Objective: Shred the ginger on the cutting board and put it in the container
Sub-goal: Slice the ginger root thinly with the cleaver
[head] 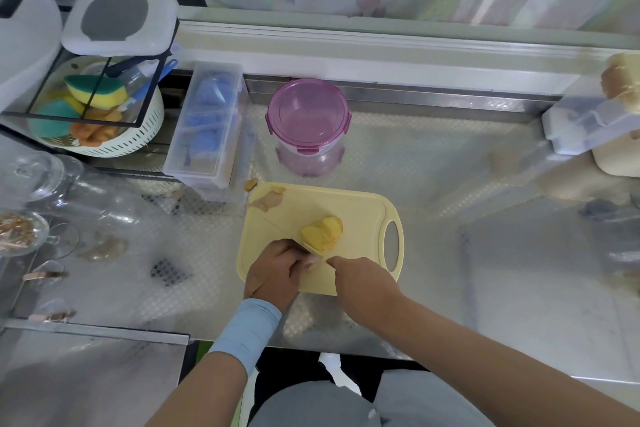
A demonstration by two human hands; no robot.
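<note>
Slicing demands thin, even strokes with knuckles leading: left hand (273,269) grips the ginger (322,236) by the cutting board's (360,208) near edge, right hand (360,276) clenches the knife (320,255), lidded container (308,125) stands beyond its far edge.

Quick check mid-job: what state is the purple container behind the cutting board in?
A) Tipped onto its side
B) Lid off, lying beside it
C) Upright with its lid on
C: the purple container stands upright beyond the cutting board with its lid seated on top, so it will likely need opening before any ginger goes in.
</note>
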